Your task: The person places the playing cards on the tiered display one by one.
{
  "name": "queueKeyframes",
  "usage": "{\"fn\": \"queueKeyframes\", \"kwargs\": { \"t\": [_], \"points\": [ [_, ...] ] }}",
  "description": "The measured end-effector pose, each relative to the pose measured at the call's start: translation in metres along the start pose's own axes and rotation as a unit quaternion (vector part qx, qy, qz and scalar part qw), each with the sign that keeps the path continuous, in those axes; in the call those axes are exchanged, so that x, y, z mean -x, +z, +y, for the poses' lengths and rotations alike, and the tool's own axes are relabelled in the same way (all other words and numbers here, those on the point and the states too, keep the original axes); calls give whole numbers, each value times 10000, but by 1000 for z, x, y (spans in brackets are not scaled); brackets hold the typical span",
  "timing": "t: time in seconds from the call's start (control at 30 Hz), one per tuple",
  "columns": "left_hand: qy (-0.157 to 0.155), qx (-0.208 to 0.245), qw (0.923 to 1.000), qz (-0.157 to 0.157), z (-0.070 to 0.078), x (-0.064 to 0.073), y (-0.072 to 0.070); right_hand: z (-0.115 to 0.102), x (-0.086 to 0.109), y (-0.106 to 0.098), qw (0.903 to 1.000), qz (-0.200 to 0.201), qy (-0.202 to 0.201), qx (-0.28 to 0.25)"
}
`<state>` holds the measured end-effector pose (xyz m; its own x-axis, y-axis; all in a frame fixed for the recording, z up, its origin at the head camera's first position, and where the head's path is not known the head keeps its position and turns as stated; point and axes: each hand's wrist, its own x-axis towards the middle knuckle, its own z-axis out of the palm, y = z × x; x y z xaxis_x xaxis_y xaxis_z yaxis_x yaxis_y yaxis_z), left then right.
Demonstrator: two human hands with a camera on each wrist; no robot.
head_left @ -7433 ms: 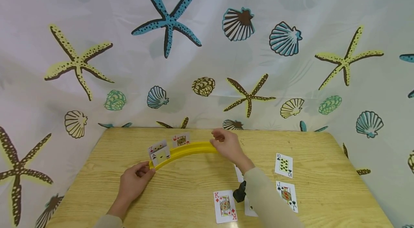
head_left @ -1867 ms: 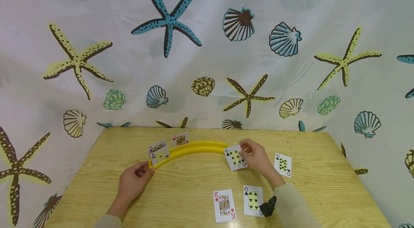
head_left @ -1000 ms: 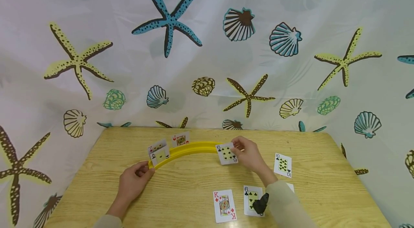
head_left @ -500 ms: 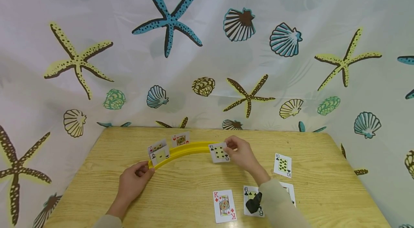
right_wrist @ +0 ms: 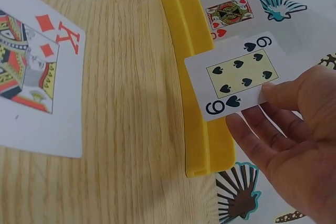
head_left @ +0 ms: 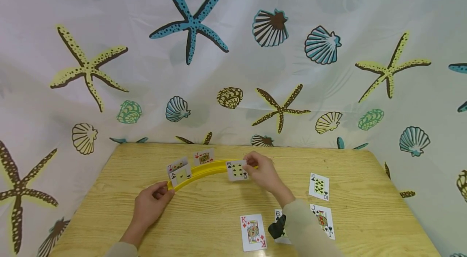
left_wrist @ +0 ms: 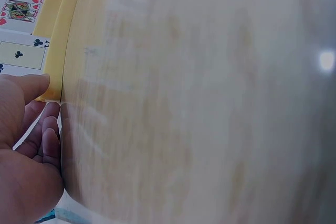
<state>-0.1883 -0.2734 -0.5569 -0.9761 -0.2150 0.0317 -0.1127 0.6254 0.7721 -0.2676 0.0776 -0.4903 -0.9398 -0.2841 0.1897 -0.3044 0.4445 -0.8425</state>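
Observation:
A curved yellow card holder [head_left: 210, 169] stands on the table. My left hand [head_left: 151, 204] grips its left end, thumb [left_wrist: 37, 85] on the front and fingers curled by the end. My right hand [head_left: 263, 174] pinches the six of spades [head_left: 237, 170] by its right edge, between thumb and fingers. In the right wrist view that card [right_wrist: 240, 76] overlaps the holder's grooves, its face turned to the camera. The ace of clubs [head_left: 181, 176] stands at the holder's left end, partly covering the seven of diamonds [head_left: 178, 164]. The jack of hearts [head_left: 204, 157] stands in the back groove.
Face up on the wooden table [head_left: 204, 224] lie the king of diamonds [head_left: 253, 232], the ten of clubs [head_left: 319, 186] and the jack of spades [head_left: 323, 221]. A six of clubs [head_left: 278, 213] is partly hidden by the right sleeve and a black wrist device [head_left: 277, 226]. A patterned curtain [head_left: 233, 66] hangs behind.
My right hand, bare at the holder's right end in the oldest frame, later holds the six of spades and has carried it leftward along the holder. The left hand has stayed put.

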Motion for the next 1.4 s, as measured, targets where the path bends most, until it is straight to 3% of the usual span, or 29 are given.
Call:
{"fn": "queueKeyframes", "kwargs": {
  "t": [0.63,1.4],
  "points": [
    [73,-24,9999,64,0,-1,0,-11,-11,25,9988,-375,-298,-90],
    [18,-41,10000,16,0,-1,-1,-21,-21,44,9977,-499,-445,-118]
  ]
}}
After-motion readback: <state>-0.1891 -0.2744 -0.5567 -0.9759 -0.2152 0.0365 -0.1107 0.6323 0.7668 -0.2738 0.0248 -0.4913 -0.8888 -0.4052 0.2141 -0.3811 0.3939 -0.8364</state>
